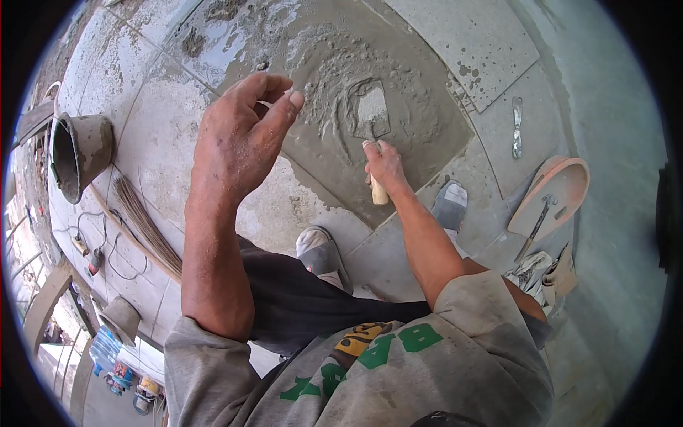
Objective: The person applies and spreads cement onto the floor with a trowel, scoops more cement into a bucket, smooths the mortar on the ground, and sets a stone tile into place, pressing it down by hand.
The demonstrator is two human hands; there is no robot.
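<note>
The fingers of your right hand wrap around the wooden handle of the trowel, whose blade rests in the wet mortar. Your right forearm slants forward and inward behind it. Your left hand hangs raised, fingers loosely curled with the thumb close by, its wrist bent above your left forearm.

The tiled floor carries wet grey mortar. To the right lie a silvery strip and an orange tub; to the left, a bucket, a bundle of bristles and, apparently, a smaller bucket.
</note>
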